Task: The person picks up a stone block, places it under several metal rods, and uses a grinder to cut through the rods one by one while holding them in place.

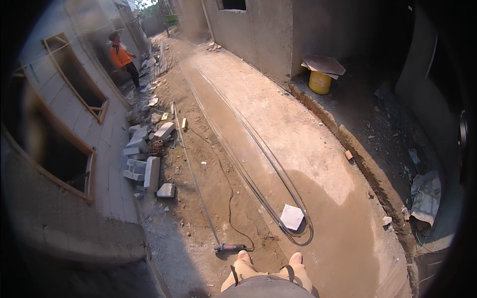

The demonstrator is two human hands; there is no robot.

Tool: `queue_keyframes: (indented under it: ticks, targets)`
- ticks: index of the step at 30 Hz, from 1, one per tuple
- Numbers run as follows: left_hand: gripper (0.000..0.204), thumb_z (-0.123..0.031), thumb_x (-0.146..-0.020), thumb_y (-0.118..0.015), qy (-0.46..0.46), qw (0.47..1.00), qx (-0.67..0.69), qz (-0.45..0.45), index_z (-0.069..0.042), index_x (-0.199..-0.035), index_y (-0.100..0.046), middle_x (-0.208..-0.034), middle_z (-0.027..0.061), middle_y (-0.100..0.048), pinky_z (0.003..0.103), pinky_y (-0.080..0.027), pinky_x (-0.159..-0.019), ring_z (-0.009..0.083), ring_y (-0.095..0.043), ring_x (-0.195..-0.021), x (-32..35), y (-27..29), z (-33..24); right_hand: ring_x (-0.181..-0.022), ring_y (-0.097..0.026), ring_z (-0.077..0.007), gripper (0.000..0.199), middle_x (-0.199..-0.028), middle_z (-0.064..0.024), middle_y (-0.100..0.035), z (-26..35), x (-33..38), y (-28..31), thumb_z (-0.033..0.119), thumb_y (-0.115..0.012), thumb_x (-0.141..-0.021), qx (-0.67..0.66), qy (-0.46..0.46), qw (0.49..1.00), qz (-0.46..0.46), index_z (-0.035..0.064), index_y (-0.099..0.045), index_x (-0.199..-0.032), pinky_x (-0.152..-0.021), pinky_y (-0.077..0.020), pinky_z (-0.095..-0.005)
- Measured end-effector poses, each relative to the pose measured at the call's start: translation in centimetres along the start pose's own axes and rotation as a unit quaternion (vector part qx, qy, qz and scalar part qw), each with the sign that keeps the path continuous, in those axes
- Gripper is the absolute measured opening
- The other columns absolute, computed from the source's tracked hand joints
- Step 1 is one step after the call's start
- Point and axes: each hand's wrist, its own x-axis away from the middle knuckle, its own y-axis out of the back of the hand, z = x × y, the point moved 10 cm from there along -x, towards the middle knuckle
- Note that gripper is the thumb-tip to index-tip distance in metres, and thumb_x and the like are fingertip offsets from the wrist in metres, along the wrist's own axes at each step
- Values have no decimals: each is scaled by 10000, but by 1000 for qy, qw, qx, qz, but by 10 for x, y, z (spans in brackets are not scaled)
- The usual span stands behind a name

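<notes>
Neither of my hands shows in the head view; only my shirt, tan trousers and the tips of my feet appear at the lower edge. Just ahead of my left foot lies an angle grinder (231, 247), its dark cord (230, 208) trailing up the dirt. One long thin steel bar (191, 164) ends beside the grinder. To the right, a bundle of steel rods (243, 174) bends into a narrow U on the ground. A pale flat slab (292, 217) lies inside the bend of the rods.
Grey concrete blocks (151, 172) and rubble line the left wall, below wooden window frames (91, 174). Further up stands a person (121, 55) in an orange top. A narrow trench (367, 171) runs along the right; beyond it, boards (323, 64) cover a yellow bucket (319, 83).
</notes>
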Motion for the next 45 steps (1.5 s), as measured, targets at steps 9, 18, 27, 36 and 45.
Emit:
queue_keyframes:
  ticks: [9, 18, 27, 36, 45]
  targets:
    - [443, -300, -807, -548, -12, 997, 23, -77, -39, -1165, -552, -1149, 175, -580, 395, -430, -900, 316, -541, -1064, 13, 3, -47, -888, -605, -249, 258, -916, -111, -638, 110, -28, 82, 229, -600, -747, 19, 109, 994, -20, 66, -646, -941, -749, -480, -366]
    - [430, -272, -806, -548, -10, 995, 39, -88, -32, -1163, -553, -1143, 165, -589, 378, -435, -894, 297, -554, -1044, 28, -13, -52, -879, -614, -236, 263, -900, -109, -649, 85, -14, 56, 242, -599, -753, 24, 96, 995, 14, 63, -655, -937, -751, -483, -355]
    - [419, -243, -805, -549, -15, 995, 43, -90, -25, -1162, -554, -1136, 155, -597, 360, -441, -887, 278, -567, -1025, 35, -20, -39, -869, -623, -224, 270, -883, -106, -659, 48, 45, 4, 255, -597, -759, -19, 78, 995, 63, 60, -665, -933, -753, -485, -345]
    - [408, -214, -803, -549, -4, 999, 15, -40, -18, -1161, -555, -1129, 145, -606, 342, -446, -881, 259, -580, -1005, 42, -47, -55, -860, -632, -211, 278, -867, -103, -669, -9, 182, -48, 268, -596, -765, -139, 38, 969, 200, 57, -674, -929, -754, -488, -334]
    - [398, -185, -802, -549, 46, 993, -22, 102, -11, -1159, -556, -1123, 136, -615, 324, -451, -874, 240, -594, -986, 63, -104, -95, -850, -640, -199, 288, -851, -101, -679, -85, 237, -15, 280, -595, -771, -108, -81, 925, 355, 54, -684, -925, -756, -491, -324]
